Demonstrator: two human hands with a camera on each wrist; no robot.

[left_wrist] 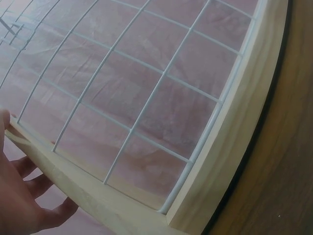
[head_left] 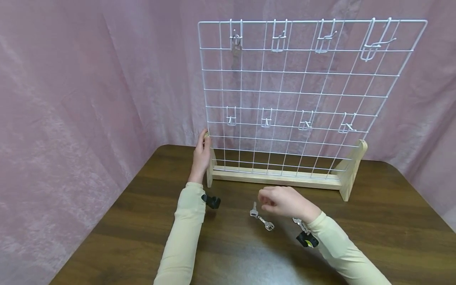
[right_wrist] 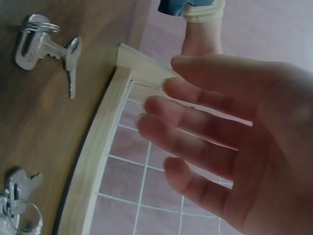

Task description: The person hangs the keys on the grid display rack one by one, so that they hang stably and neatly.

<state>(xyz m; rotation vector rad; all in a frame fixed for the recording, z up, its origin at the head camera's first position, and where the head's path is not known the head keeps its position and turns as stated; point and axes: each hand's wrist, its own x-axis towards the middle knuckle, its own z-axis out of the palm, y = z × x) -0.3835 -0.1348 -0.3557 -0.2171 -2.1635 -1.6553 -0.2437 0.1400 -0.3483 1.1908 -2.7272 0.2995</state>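
My left hand [head_left: 201, 156] grips the left wooden upright [left_wrist: 88, 205] of a stand that bears a white wire grid [head_left: 303, 21]. The left wrist view has its fingers curled round the wood's edge. Over the table, my right hand [head_left: 283, 200] hovers with relaxed, slightly bent fingers and an empty palm. Just left of it lie two linked keys [head_left: 254, 212]. Another bunch of keys [head_left: 297, 222] lies partly hidden beneath the right wrist; a metal ring [right_wrist: 30, 218] on it shows in the right wrist view.
White hooks [head_left: 279, 37] hang in two rows on the grid. The top left one carries a key [head_left: 236, 50] on a ring. The stand's base bar [head_left: 278, 177] crosses the brown wooden table [head_left: 142, 229]. Pink curtains [head_left: 71, 118] surround the table.
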